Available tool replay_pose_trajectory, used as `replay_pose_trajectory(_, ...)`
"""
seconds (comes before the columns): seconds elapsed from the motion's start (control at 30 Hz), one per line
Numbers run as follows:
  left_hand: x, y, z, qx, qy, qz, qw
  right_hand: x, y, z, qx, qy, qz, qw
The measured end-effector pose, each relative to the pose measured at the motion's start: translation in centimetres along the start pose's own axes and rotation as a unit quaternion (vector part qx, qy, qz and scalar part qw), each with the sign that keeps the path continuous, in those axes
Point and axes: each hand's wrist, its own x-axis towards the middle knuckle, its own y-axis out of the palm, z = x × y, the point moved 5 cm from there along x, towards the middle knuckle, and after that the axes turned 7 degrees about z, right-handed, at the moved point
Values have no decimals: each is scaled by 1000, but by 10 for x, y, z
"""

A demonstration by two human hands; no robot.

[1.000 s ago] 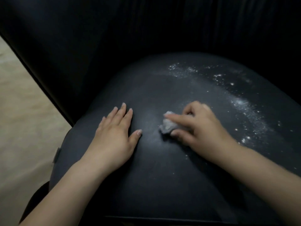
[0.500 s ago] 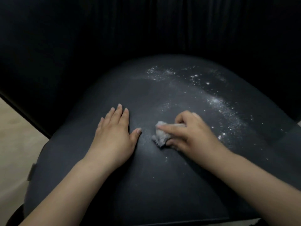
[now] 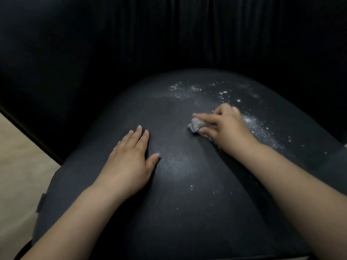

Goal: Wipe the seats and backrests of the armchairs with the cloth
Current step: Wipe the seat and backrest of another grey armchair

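The black armchair seat (image 3: 178,212) fills the lower view, with its dark pleated backrest (image 3: 169,38) behind. White powder (image 3: 259,126) is scattered over the seat's far right part, and a faint smear lies near the middle. My right hand (image 3: 227,126) grips a small crumpled grey cloth (image 3: 196,124) and presses it on the seat at the powder's left edge. My left hand (image 3: 129,164) rests flat on the seat, fingers straight, to the left of the cloth.
A pale wooden floor (image 3: 20,162) shows at the left beside the chair. A small tag (image 3: 40,202) sticks out of the seat's left side. The seat's front edge runs along the bottom of the view.
My right hand has carried the cloth farther back and to the right, toward the powder. My left hand has stayed flat on the seat. The view has shifted slightly.
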Motion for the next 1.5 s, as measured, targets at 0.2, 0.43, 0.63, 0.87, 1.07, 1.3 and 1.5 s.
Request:
replay_pose_trajectory(0.2, -2, 1, 4, -2, 11, 0, 1000, -6, 34, 57, 30, -126, 65, 989)
replay_pose_trajectory(0.43, -1, 2, 9, -16, 38, 12, 999, 39, 7, -2, -7, 31, 4, 999)
replay_pose_trajectory(0.63, 2, 1, 13, -31, 62, 16, 997, 10, 35, 62, 19, -144, 74, 987)
replay_pose_trajectory(0.87, -8, -10, 22, -108, 62, -48, 991, -4, -1, 54, 45, -92, 64, 993)
replay_pose_trajectory(1.07, -16, -9, 31, -113, 37, -84, 989, -67, 25, 106, 23, -260, 205, 943)
replay_pose_trajectory(1.3, -15, -6, 29, -98, 39, -64, 992, -62, 9, 73, 40, -189, 152, 969)
replay_pose_trajectory(1.5, -14, -8, 26, -95, 20, -72, 993, -101, 35, 111, 20, -303, 215, 928)
